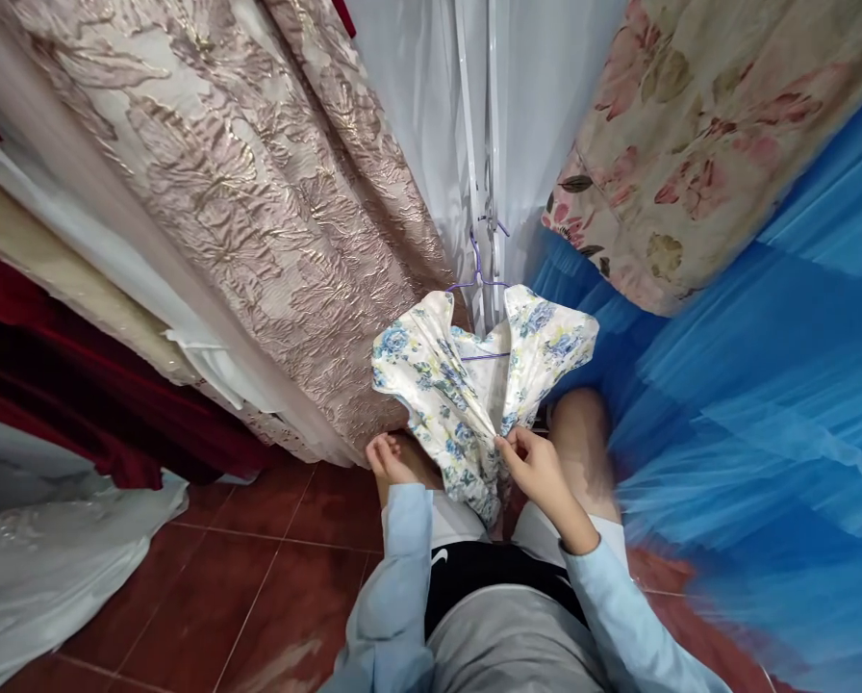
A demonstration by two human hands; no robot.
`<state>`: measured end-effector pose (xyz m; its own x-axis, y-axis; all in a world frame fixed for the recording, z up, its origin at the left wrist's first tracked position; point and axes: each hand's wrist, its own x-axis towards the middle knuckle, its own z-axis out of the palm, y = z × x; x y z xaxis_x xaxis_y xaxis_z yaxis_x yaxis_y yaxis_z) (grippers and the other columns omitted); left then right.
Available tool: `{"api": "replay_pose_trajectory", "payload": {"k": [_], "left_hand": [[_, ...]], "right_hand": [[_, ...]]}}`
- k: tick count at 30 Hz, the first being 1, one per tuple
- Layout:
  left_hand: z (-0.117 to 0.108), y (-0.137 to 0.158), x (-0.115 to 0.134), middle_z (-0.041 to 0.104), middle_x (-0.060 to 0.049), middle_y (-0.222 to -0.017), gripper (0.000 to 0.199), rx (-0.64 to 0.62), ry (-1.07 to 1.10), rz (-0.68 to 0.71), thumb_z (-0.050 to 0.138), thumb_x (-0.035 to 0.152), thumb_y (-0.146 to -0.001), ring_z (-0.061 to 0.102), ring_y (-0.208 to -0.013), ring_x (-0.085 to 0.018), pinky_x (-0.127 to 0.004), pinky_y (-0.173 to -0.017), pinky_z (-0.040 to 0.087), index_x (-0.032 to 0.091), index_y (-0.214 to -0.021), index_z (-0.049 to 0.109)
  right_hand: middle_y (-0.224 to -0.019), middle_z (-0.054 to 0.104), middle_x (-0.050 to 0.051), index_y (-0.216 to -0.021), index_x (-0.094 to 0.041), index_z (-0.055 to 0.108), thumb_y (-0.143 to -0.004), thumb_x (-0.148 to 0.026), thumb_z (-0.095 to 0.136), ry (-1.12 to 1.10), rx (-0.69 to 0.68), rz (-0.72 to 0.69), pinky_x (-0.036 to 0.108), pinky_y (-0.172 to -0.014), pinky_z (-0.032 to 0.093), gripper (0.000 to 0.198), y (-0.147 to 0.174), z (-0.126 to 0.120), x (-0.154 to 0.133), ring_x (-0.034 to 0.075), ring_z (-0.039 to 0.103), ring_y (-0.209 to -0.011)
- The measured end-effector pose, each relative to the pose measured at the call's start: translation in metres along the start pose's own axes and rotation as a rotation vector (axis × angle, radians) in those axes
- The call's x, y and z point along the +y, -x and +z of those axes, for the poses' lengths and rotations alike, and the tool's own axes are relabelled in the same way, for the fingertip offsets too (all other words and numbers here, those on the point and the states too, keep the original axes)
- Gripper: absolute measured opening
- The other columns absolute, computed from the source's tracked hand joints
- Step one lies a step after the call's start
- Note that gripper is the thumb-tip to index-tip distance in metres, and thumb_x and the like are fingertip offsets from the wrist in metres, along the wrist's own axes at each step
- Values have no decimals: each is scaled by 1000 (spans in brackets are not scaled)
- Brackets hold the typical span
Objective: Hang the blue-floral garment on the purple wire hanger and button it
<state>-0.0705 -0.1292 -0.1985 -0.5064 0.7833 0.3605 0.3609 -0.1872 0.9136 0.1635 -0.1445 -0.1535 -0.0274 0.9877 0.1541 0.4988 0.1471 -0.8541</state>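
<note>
A short-sleeved floral garment (445,385), white with blue and yellow flowers, hangs open at the front on a thin purple hanger (478,274). My right hand (539,472) pinches the edge of its front opening between thumb and fingers. The lower part of the cloth drops between my knees. My left hand (389,460) is beside the garment's left edge, apart from it, near my knee. Its fingers are bent and drawn together; whether anything small is in them does not show.
White ribbons (493,144) hang behind the hanger. A pink brocade cloth (258,221) hangs at left, a floral cloth (676,144) at upper right and blue tulle (777,414) at right. Dark red fabric (63,375) and a white cloth (63,558) reach the red tiled floor (258,577).
</note>
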Motion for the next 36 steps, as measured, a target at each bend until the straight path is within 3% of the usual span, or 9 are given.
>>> {"api": "replay_pose_trajectory", "payload": {"k": [2,3,7,10,16,23,27,31,36], "left_hand": [[-2,4,2,61,-3,-84,32,120,-8,64,41,45,-104,62,-80,-17,-31,-73,54,21,-95,60],[1,5,7,62,-3,-83,25,81,2,133,50,44,-101,62,-80,-18,-32,-73,54,22,-94,61],[26,13,47,68,-6,-95,19,-531,84,453,64,29,-94,67,-87,-21,-37,-81,58,29,-112,70],[44,20,67,70,-7,-99,24,-712,109,509,58,22,-97,69,-95,-22,-39,-87,59,31,-113,72],[55,28,64,71,-8,-104,27,-742,95,490,55,16,-95,70,-99,-22,-39,-90,59,28,-116,67],[64,32,59,75,-5,-97,15,-666,114,466,58,18,-96,73,-94,-20,-36,-85,60,27,-101,69],[68,30,58,75,-6,-96,17,-647,81,489,54,23,-100,73,-91,-20,-36,-82,60,27,-100,70],[68,17,68,75,-7,-98,23,-763,-25,678,47,19,-102,71,-94,-21,-36,-87,56,23,-105,69],[78,-24,94,73,-10,-101,30,-1074,-276,1005,45,9,-96,66,-94,-23,-37,-89,51,18,-116,66]], "right_hand": [[-56,53,-2,-67,-23,49,-93,-44,58,-42,-17,36,28,-58,33,35,3,3,0,17,50,-54],[-55,53,-2,-66,-23,49,-92,-44,59,-62,-25,48,28,-57,33,35,4,5,-1,16,50,-54],[-55,51,-3,-67,-23,48,-92,-44,60,-138,-18,44,27,-56,33,35,5,4,-8,15,48,-53],[-55,48,-4,-66,-23,47,-92,-44,60,-161,26,34,27,-55,32,36,7,-5,-9,14,45,-53],[-60,44,-4,-66,-23,44,-95,-47,56,-181,66,-21,28,-57,31,39,9,-18,-6,15,43,-59],[-78,51,-2,-83,-24,48,-90,-32,59,-359,-5,-63,29,-73,43,15,8,-5,4,17,52,-75],[-79,50,-3,-90,-24,49,-86,-32,65,-540,148,4,29,-71,45,18,10,13,11,16,52,-73],[-77,51,-2,-84,-23,51,-89,-37,64,-552,212,52,29,-68,44,20,11,20,19,16,52,-71],[-70,49,-4,-77,-22,50,-86,-37,66,-492,170,38,27,-66,40,23,10,11,27,14,49,-67]]}}
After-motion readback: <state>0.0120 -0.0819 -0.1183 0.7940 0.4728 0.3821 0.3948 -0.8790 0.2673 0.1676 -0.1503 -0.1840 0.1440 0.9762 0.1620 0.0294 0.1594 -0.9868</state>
